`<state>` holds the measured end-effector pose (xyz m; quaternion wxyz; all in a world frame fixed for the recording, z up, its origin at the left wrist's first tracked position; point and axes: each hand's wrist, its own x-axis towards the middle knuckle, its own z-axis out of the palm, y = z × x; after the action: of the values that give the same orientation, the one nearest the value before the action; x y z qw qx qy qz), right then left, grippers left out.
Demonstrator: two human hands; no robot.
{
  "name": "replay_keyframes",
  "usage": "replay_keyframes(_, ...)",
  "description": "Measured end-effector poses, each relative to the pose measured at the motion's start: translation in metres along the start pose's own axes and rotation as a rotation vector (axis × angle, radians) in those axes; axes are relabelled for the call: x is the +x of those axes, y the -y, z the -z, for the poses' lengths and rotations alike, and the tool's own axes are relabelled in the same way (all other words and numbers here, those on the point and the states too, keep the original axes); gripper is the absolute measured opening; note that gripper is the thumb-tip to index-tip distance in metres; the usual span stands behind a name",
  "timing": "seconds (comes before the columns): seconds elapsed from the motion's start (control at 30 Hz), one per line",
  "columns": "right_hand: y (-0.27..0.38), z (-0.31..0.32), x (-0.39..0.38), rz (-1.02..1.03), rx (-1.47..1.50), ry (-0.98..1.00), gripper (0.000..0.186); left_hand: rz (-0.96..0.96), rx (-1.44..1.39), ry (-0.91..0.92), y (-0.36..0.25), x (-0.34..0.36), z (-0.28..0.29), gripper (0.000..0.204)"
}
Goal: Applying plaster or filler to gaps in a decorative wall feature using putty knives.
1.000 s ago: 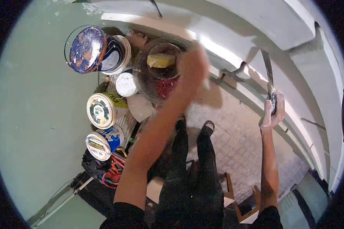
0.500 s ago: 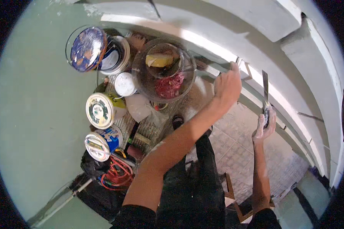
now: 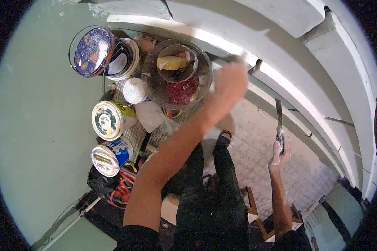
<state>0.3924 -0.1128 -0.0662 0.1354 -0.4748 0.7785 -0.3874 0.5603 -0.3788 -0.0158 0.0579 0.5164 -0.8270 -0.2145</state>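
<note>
My left hand (image 3: 232, 81) is raised near the white ledge, right of a clear round basin (image 3: 153, 90). It looks closed, with a smeared greyish bit at its fingertips that I cannot make out. Farther right, my right hand (image 3: 282, 157), dusted white, grips the dark handle of a putty knife (image 3: 279, 115). The knife's narrow blade points up, away from me. Inside the basin are a smaller bowl (image 3: 161, 74) with a yellow sponge (image 3: 171, 63) and a crumpled dark-red cloth or mesh (image 3: 183, 91).
Paint buckets stand left: a blue-lidded one (image 3: 92, 51), a yellow-green one (image 3: 107, 120) and a blue-white one (image 3: 106, 160). A small white tub (image 3: 135, 90) is beside the basin. Red cables (image 3: 123, 190) lie lower left. White stepped ledges (image 3: 280, 83) curve along the far right above a tiled floor (image 3: 253, 142).
My left hand has moved left and slightly toward me, and is blurred. My right hand has lowered a little, to the left, still with the putty knife. One foot has stepped right onto the tiles.
</note>
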Motion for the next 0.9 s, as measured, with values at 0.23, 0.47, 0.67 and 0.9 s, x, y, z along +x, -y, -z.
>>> replay_keyframes(0.23,0.013,-0.013,-0.010,-0.117,0.051,-0.061,0.039,0.069,-0.128,-0.054,-0.016,-0.011,-0.023,0.022)
replay_keyframes(0.47,0.060,-0.031,0.000,-0.369,0.607,-0.104,0.039,0.065,-1.071,0.183,0.018,-0.091,-0.037,0.048)
replay_keyframes(0.67,0.103,-0.071,-0.026,-0.083,0.504,0.126,0.041,0.323,-1.700,0.110,-0.029,-0.178,-0.049,0.026)
replay_keyframes(0.9,0.147,-0.018,-0.002,0.104,0.358,0.320,0.036,0.458,-1.111,-0.291,-0.045,-0.170,-0.014,0.035)
